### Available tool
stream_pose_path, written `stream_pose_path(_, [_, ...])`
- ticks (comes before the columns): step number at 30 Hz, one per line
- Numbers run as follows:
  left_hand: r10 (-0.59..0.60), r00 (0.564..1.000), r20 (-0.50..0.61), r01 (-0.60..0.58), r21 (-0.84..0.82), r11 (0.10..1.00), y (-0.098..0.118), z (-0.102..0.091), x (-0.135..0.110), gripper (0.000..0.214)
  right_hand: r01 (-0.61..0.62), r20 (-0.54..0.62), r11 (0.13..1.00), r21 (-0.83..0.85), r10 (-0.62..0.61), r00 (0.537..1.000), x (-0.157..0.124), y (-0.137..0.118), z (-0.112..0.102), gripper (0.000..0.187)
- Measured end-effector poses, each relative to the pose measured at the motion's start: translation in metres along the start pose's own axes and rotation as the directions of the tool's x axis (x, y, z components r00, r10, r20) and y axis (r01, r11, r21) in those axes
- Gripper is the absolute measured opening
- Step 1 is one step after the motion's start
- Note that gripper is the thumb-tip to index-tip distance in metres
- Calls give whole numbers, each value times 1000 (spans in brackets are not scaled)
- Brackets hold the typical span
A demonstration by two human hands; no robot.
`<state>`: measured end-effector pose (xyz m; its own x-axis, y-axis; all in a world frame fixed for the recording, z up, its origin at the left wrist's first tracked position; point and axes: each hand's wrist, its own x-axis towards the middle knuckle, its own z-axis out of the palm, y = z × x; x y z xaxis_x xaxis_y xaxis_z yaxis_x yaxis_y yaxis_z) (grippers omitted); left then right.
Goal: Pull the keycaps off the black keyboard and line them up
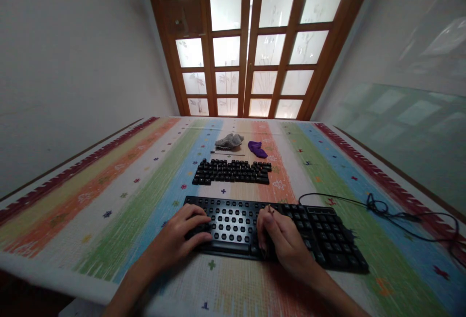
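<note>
A black keyboard (233, 227) lies across the striped cloth in front of me. Its left and middle part is stripped of keycaps and shows rows of bare key sockets, while keycaps still sit on its right part. My left hand (184, 229) rests on the keyboard's left end, thumb and fingers apart. Over the middle right of the board, my right hand (280, 234) is closed around a thin, pointed item, mostly hidden by the fingers. Behind the board, loose black keycaps (233, 171) are laid out in rows.
Farther back lie a crumpled grey cloth (229, 141), a thin stick (229, 154) and a purple cloth (257, 149). The keyboard's black cable (378, 208) runs coiled to the right. The striped tablecloth (120, 200) covers the table; wood-framed glass doors (245, 45) stand beyond.
</note>
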<state>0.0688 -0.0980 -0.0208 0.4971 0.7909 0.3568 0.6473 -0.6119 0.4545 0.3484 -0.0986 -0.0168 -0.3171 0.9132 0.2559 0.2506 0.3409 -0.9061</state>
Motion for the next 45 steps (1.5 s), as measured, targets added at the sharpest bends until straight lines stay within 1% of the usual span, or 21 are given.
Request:
stream_pose_path(2, [10,999,37,-10,3,1000,7,4,-10,24,72,121,978,-194,-49,992,-2,-4,3,45])
stream_pose_path(5, [33,996,81,-36,30,999,13,5,-18,28,212,295,865,-455,-78,952,-4,-9,9,35])
stream_pose_path(8, [66,993,97,-73,76,994,16,5,-17,26,297,366,722,-624,-66,928,-5,-11,15,22])
stream_pose_path(11, [88,991,101,-100,120,988,16,5,-14,23,333,401,595,-731,-21,916,-4,-15,21,21])
stream_pose_path(14, [91,990,108,-104,119,987,15,6,-12,22,345,425,495,-798,55,903,-1,-21,23,18])
stream_pose_path(17, [119,989,90,-127,89,988,14,7,-11,18,385,476,449,-806,104,873,3,-25,23,14])
stream_pose_path(19, [140,987,84,-147,81,986,13,8,-11,16,449,526,411,-793,91,845,5,-27,22,10])
stream_pose_path(21, [154,983,96,-163,94,982,13,7,-10,14,526,583,354,-773,72,809,6,-29,22,5])
stream_pose_path(23, [165,980,114,-179,128,976,14,8,-10,14,587,629,300,-752,60,775,6,-31,22,9])
stream_pose_path(25, [177,976,126,-196,162,967,15,8,-10,15,626,657,261,-735,46,753,6,-33,23,12])
stream_pose_path(28, [193,975,113,-213,206,955,16,10,-12,16,662,680,221,-716,4,733,6,-33,23,12])
stream_pose_path(32, [212,976,55,-219,239,946,17,15,-16,17,697,700,182,-694,-55,712,6,-27,21,12])
stream_pose_path(34, [222,975,29,-222,252,942,16,18,-17,17,701,701,174,-692,-73,709,6,-23,21,12])
stream_pose_path(37, [253,967,-21,-237,283,930,16,22,-18,18,681,684,185,-708,-61,727,5,-15,21,12])
stream_pose_path(41, [290,954,-69,-252,336,908,18,26,-19,20,633,646,235,-738,-27,763,5,-8,24,9])
stream_pose_path(45, [325,939,-109,-262,383,886,19,29,-21,22,622,638,269,-735,-36,769,8,-6,29,11])
